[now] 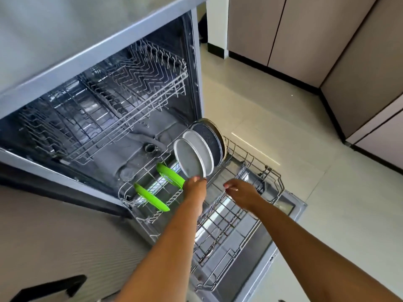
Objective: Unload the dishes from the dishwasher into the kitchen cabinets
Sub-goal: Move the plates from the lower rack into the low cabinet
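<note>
The dishwasher stands open with its lower rack point(235, 216) pulled out over the door. Several plates stand on edge at the rack's far end: a grey plate point(188, 158) nearest me, a second grey plate point(204, 149) behind it, then a dark speckled plate point(210, 138). My left hand point(195, 186) pinches the bottom rim of the nearest grey plate. Two green plates point(170, 174) point(150, 198) stand in the rack's left row. My right hand point(239, 191) hovers over the rack with fingers loosely bent, holding nothing.
The upper rack point(122, 88) sits inside the tub without dishes. Beige cabinet doors point(305, 35) line the far right wall above a tiled floor point(272, 118). A countertop edge point(98, 49) overhangs the dishwasher. A dark handle point(54, 286) shows at bottom left.
</note>
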A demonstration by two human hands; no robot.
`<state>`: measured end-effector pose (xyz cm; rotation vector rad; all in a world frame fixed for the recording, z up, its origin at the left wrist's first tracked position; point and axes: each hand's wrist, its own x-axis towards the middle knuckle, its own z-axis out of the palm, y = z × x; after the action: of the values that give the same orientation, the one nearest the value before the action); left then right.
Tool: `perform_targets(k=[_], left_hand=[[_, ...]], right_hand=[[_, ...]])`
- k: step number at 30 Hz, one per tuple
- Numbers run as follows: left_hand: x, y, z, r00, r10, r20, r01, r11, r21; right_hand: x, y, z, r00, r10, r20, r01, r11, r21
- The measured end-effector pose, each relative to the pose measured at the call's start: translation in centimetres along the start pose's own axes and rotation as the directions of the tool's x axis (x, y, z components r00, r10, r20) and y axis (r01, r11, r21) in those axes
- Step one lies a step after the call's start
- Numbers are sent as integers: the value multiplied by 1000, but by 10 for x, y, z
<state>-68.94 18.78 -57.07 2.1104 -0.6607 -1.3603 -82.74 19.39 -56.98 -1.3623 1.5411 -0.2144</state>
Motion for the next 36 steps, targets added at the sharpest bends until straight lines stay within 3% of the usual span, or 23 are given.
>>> perform_targets(k=[15,18,21,24,29,32,36], left_hand=[[104,36,5,990,5,-138,-21,993,-116],[125,43,7,978,151,-144,-146,988,42],[143,52,15,952,305,29,-299,905,303],[156,57,23,954,240,178,-299,791,535],[173,53,11,943,281,175,-321,639,699],[172,48,5,942,314,117,-307,671,675],[165,47,0,951,310,8,-266,803,534]], right_hand=[[114,-25,8,998,29,-51,-35,992,-122],[140,-33,6,997,46,-63,-54,989,-140],[169,-40,11,997,40,-61,-52,977,-206],[189,-49,18,998,29,-60,-42,969,-242],[209,-50,30,990,56,-132,-91,958,-273],[216,-50,36,980,115,-162,-151,961,-232],[222,-57,50,974,132,-184,-167,968,-189]])
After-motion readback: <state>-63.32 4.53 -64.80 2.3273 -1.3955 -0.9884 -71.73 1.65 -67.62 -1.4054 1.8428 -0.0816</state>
